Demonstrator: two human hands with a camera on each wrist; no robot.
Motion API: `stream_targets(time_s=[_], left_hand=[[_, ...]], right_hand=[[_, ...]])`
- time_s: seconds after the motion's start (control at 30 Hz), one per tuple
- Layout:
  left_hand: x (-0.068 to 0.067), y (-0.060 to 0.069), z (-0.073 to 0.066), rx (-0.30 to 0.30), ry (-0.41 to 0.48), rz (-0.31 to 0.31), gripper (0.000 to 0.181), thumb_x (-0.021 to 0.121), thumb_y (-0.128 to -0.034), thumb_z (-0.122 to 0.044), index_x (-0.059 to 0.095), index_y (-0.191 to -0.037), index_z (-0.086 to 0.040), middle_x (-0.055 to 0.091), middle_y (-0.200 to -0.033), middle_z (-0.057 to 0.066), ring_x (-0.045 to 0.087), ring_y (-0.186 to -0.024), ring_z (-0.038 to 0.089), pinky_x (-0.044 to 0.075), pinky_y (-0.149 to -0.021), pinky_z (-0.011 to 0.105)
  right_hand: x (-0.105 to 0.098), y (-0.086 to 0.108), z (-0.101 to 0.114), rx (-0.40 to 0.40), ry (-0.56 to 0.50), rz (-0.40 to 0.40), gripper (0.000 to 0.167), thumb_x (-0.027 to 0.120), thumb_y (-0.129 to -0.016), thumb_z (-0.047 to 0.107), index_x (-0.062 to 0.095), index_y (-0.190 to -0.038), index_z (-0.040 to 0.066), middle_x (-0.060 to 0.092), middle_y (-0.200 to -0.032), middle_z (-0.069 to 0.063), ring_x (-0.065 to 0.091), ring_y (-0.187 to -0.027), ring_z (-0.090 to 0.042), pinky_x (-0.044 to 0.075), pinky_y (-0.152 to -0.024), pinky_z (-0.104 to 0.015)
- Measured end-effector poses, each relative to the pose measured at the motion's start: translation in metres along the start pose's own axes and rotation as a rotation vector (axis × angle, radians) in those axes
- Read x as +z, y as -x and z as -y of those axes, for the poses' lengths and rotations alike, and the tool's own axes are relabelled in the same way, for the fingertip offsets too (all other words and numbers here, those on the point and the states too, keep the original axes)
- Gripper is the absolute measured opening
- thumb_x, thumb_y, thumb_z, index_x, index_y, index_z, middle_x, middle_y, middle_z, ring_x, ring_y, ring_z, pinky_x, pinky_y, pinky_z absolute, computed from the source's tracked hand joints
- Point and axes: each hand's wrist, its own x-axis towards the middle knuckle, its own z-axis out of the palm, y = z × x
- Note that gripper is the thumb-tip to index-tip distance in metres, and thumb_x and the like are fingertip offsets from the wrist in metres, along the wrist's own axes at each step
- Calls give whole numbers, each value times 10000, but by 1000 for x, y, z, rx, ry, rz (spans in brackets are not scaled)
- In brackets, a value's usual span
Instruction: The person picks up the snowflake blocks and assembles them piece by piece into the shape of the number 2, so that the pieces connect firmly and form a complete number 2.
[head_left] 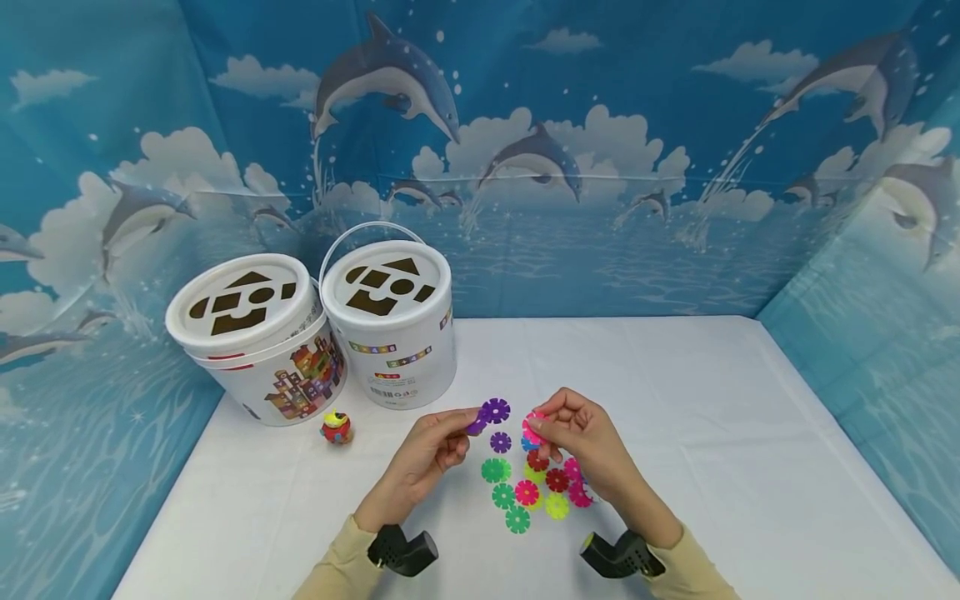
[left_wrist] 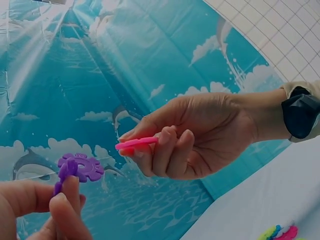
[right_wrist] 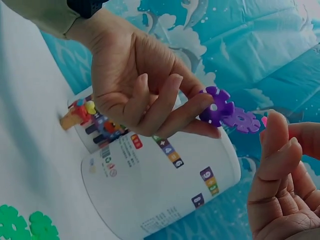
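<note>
My left hand (head_left: 420, 467) pinches two joined purple snowflake discs (head_left: 497, 410) between thumb and fingers. In the left wrist view one purple disc (left_wrist: 85, 167) is slotted crosswise into the other. A pink snowflake disc (head_left: 532, 427) is pinched by the thumb and fingertips of my right hand (head_left: 592, 437), just right of the purple pair and apart from it. From the left wrist the pink disc (left_wrist: 136, 143) shows edge-on. Below the hands lie loose discs on the table: a purple disc (head_left: 500, 442), green discs (head_left: 496, 470), and red, pink, yellow and blue ones, partly overlapping.
Two white lidded buckets stand at the back left, a tilted-looking one (head_left: 247, 379) and one with a raised handle (head_left: 416, 367). In front of them sits a small red and yellow toy figure (head_left: 337, 428). Dolphin-print cloth (head_left: 600, 267) hangs behind the white table (head_left: 675, 383).
</note>
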Motion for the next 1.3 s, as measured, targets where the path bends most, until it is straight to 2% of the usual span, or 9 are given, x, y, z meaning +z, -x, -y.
stream_targets(time_s=[0.3, 0.4, 0.57, 0.73, 0.93, 1.07, 1.17, 1.3], left_hand=[[1, 1, 0, 18, -47, 3, 115, 622, -912, -149, 724, -904, -96, 607, -680, -21, 443, -518, 63, 364, -476, 151], [1, 1, 1, 70, -142, -10, 166, 623, -911, -150, 723, -988, -43, 568, -652, -19, 429, -523, 79, 337, -480, 168], [2, 0, 4, 170, -337, -67, 258, 651, -904, -182, 702, -1062, 15, 550, -655, -3, 435, -550, 113, 330, -515, 205], [5, 1, 4, 222, -418, -49, 250, 658, -903, -184, 706, -1056, 8, 572, -694, 15, 462, -565, 123, 347, -526, 206], [7, 3, 5, 273, -451, -11, 239, 654, -909, -163, 701, -1070, 7, 599, -762, 61, 496, -574, 122, 358, -514, 202], [6, 3, 6, 299, -465, -2, 265, 669, -902, -176, 694, -1090, 9, 641, -787, 83, 539, -591, 124, 378, -487, 190], [6, 3, 6, 293, -444, 3, 291, 683, -891, -180, 685, -1096, 26, 685, -852, 131, 611, -643, 131, 419, -489, 190], [5, 5, 4, 255, -383, 16, 300, 707, -868, -150, 675, -1077, 62, 696, -925, 171, 667, -719, 148, 464, -515, 197]], right_hand=[[4, -1, 5, -52, -57, -23, 53, 607, -910, 10, 566, -938, 27, 642, -723, -31, 562, -519, -92, 449, -502, -188], [4, -1, 6, -40, -31, -46, 58, 614, -907, 18, 575, -945, 37, 640, -730, -36, 553, -522, -102, 459, -513, -198], [3, -1, 6, -31, 35, -69, 119, 630, -905, 45, 562, -979, -20, 636, -750, -93, 572, -531, -147, 485, -519, -238], [0, -1, 6, -41, 74, -47, 170, 627, -905, 39, 536, -996, -72, 616, -721, -144, 579, -522, -161, 494, -507, -266], [0, 0, 7, -15, 87, -11, 209, 637, -906, 61, 529, -1001, -90, 629, -707, -113, 590, -518, -158, 500, -504, -267], [0, 0, 6, -28, 112, 14, 203, 636, -908, 58, 535, -1006, -89, 636, -707, -123, 599, -529, -169, 500, -505, -272], [0, 1, 6, -42, 114, 35, 195, 631, -910, 49, 535, -1011, -87, 632, -707, -170, 615, -545, -187, 499, -505, -268], [1, 2, 5, -69, 102, 45, 179, 625, -911, 34, 532, -1011, -82, 615, -721, -227, 627, -559, -200, 502, -509, -258]])
